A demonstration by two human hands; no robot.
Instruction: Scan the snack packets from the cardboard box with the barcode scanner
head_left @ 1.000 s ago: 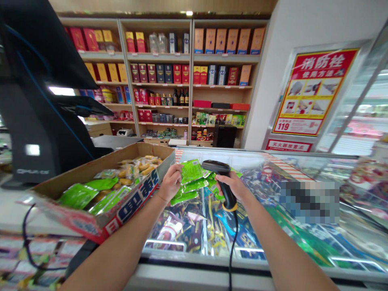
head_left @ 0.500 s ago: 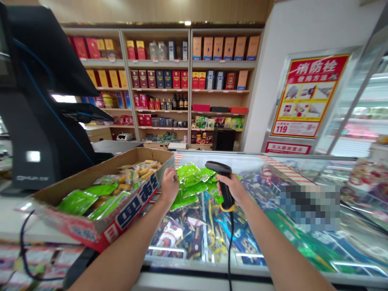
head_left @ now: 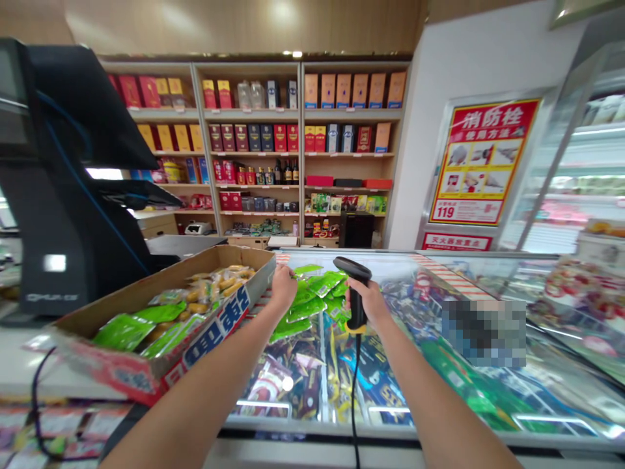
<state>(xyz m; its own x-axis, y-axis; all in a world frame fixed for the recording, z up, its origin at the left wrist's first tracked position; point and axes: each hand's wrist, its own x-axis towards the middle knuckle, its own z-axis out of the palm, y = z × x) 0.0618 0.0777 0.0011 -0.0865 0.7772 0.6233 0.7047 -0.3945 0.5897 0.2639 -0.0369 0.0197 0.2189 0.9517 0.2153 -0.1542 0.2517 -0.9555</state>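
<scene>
A black barcode scanner (head_left: 358, 312) with a yellow base end is upright in my right hand (head_left: 370, 299), whose fingers wrap round its handle. Its cable hangs down over the front of the glass-topped freezer (head_left: 315, 426). My left hand (head_left: 284, 285) is closed at the left edge of a spread of shiny green packets (head_left: 305, 306) on the glass. Whatever its fingers grip, if anything, is hidden. To its left, an open cardboard box (head_left: 161, 371) holds more green packets (head_left: 124, 331) and yellowish-brown wrapped snacks (head_left: 227, 281).
A black cash-register terminal (head_left: 73, 241) rises at the left behind the box. Bagged frozen goods (head_left: 280, 378) show through the freezer glass. Shelves of boxed bottles (head_left: 254, 138) line the back wall. A red and yellow sign (head_left: 483, 163) hangs at the right.
My left hand has shifted slightly up and right along the green packets. The scanner in my right hand has moved a little left. The camera view has tilted upward.
</scene>
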